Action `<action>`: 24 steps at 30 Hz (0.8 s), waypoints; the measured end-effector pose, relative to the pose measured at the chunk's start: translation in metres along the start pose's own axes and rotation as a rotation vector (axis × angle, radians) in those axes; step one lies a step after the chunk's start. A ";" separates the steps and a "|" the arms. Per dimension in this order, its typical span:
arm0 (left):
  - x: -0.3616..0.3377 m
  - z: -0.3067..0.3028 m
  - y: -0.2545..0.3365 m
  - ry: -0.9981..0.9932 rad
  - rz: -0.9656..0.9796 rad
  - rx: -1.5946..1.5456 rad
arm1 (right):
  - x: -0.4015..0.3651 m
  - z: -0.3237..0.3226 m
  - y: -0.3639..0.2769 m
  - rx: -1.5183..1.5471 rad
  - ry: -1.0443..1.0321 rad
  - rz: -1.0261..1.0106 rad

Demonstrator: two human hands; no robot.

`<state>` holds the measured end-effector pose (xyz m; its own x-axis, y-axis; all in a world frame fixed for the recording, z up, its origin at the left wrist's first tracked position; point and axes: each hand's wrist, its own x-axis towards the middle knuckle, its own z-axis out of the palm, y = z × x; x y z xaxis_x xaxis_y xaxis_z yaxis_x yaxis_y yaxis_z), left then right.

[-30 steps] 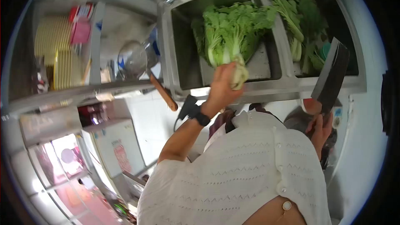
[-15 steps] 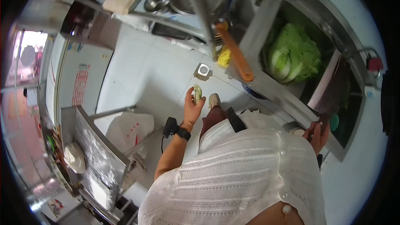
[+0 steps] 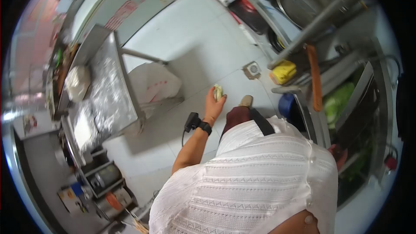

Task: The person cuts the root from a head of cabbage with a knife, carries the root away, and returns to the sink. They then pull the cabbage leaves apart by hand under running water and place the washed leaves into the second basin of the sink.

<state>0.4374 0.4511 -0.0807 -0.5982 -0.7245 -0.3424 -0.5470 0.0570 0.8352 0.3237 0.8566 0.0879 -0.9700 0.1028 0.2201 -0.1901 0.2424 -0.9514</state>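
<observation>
Pinching a small pale green vegetable chunk (image 3: 218, 91) in the left hand (image 3: 212, 107), over the white tile floor (image 3: 195, 67), right hand (image 3: 338, 155) by a dark metal cleaver (image 3: 356, 105), grip too blurry to tell, leafy green cabbage (image 3: 338, 104) in the gray metal sink (image 3: 384, 78)

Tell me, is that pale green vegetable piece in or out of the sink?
Out: the left hand holds the vegetable piece over the tiled floor, apart from the sink.
</observation>
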 end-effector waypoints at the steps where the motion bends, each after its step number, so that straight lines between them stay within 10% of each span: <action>1: -0.004 -0.011 -0.005 0.047 -0.001 0.003 | 0.005 -0.007 0.015 0.014 -0.045 -0.029; 4: -0.034 -0.031 0.018 0.017 0.179 0.082 | 0.002 0.015 -0.001 0.052 -0.173 -0.148; 5: -0.040 -0.036 0.015 0.076 0.178 0.144 | 0.001 -0.036 0.075 0.145 -0.056 0.387; 6: -0.047 -0.033 0.012 0.103 0.193 0.199 | 0.003 -0.004 0.009 -0.023 -0.224 0.007; 9: -0.058 -0.011 0.033 -0.079 0.129 -0.223 | 0.012 -0.004 -0.026 0.013 -0.328 -0.103; 14: -0.058 0.053 0.100 -0.335 0.215 -0.109 | -0.002 -0.049 -0.033 0.090 0.022 0.065; 24: -0.042 0.245 0.293 -0.527 1.209 0.603 | -0.062 -0.117 -0.019 0.140 0.536 0.169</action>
<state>0.1590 0.6659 0.0726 -0.9329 0.2996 0.2000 0.3594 0.8098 0.4638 0.4054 0.9583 0.1176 -0.7838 0.6118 0.1063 -0.0925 0.0543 -0.9942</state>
